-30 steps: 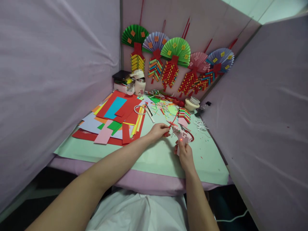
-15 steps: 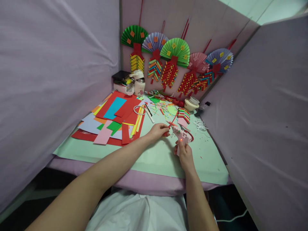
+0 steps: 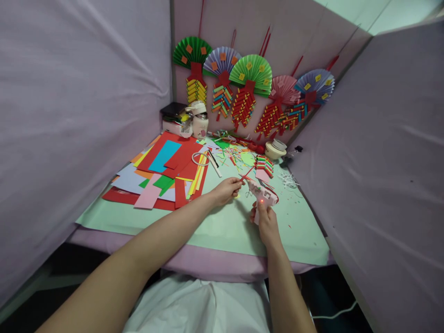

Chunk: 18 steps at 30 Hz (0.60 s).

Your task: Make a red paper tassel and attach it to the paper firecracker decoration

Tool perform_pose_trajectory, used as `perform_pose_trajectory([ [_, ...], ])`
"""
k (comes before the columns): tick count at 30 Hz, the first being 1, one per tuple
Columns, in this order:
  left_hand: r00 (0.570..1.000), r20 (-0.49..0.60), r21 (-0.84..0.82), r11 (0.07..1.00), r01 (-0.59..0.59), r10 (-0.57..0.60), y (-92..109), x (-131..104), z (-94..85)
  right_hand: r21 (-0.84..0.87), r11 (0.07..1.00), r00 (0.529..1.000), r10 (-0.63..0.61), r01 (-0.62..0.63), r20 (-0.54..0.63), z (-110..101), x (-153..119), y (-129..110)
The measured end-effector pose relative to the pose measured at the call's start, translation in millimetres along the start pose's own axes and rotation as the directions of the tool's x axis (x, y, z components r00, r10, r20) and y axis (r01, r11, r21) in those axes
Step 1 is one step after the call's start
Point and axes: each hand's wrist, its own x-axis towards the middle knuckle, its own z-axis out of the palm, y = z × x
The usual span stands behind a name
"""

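Observation:
My left hand (image 3: 227,190) pinches the near end of a thin red strip (image 3: 247,173), which slants up and away to the right. In my right hand (image 3: 267,224) is a pale pink hot glue gun (image 3: 265,196), its small red light lit. The gun's nozzle points left, a short way from my left fingertips; whether it touches the strip I cannot tell. Just beyond the gun lie a pink paper piece (image 3: 262,175) and a row of small coloured paper rolls (image 3: 264,163).
Coloured paper sheets (image 3: 163,157) are piled on the left, with a white tape ring (image 3: 200,159) and pens (image 3: 215,164) beside them. Paper scraps (image 3: 236,155), a bottle (image 3: 200,122) and a round container (image 3: 275,150) stand farther back. Paper fan ornaments (image 3: 251,76) hang on the wall.
My left hand has shifted slightly left, and its fingertips are a little farther from the gun's nozzle. The glue gun stays nearly in place.

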Motion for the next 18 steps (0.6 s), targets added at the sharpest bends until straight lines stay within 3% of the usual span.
perform_pose_trajectory([
  [5, 0.998, 0.046, -0.031, 0.999, 0.038, -0.037, 0.1, -0.8, 1.1, -0.001, 1.0, 1.0, -0.009, 0.009, 0.015, 0.1, 0.1, -1.4],
  [18, 0.995, 0.037, -0.074, 0.993, 0.095, -0.093, 1.8, -3.7, 2.4, -0.016, 1.0, 1.0, -0.003, 0.002, -0.007, 1.2, 1.4, 2.0],
])
